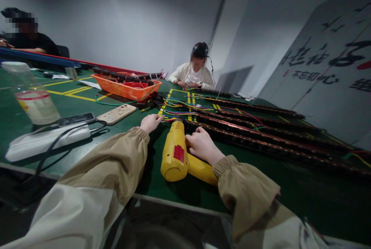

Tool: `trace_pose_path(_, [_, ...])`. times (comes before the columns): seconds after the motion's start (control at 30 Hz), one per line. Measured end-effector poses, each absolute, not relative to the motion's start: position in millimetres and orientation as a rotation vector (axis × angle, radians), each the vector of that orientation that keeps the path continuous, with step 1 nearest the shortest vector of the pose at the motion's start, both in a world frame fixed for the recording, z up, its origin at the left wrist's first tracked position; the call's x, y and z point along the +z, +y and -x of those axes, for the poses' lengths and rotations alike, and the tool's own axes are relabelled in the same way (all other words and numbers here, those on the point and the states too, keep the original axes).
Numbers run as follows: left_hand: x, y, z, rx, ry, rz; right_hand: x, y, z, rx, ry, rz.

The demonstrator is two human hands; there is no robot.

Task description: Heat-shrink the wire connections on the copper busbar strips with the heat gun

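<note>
A yellow heat gun (174, 156) with a red label is in front of me at the middle of the table, its dark nozzle pointing away toward thin coloured wires. My right hand (201, 143) is closed against the right side of its barrel, above the handle; the fingertips are partly hidden. To the left of the nozzle, my left hand (150, 123) is closed in a pinch at the ends of the wires (171, 116). Exactly which wires it holds is too small to tell. The wires lead right to long dark strips with copper-coloured edges (232, 125).
An orange basket (124, 88) holds dark rolled pieces. At left are a bottle (36, 104), a phone (76, 119), a beige remote control (116, 114) and a white power strip (49, 141) with cables. One person (193, 73) sits opposite, another (31, 38) at far left.
</note>
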State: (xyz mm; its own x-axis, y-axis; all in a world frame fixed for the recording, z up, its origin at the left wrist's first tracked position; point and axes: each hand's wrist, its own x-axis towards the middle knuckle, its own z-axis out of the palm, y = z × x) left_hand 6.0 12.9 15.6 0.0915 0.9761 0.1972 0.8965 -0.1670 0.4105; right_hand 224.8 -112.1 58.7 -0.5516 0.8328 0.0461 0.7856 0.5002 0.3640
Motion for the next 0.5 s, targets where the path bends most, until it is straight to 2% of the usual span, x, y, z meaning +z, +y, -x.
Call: trace_pose_path(0.5, [16.2,14.2,-5.7,0.590,1.899,-2.184,56.2,-113.9,-184.6,0.509,2.740,-1.251])
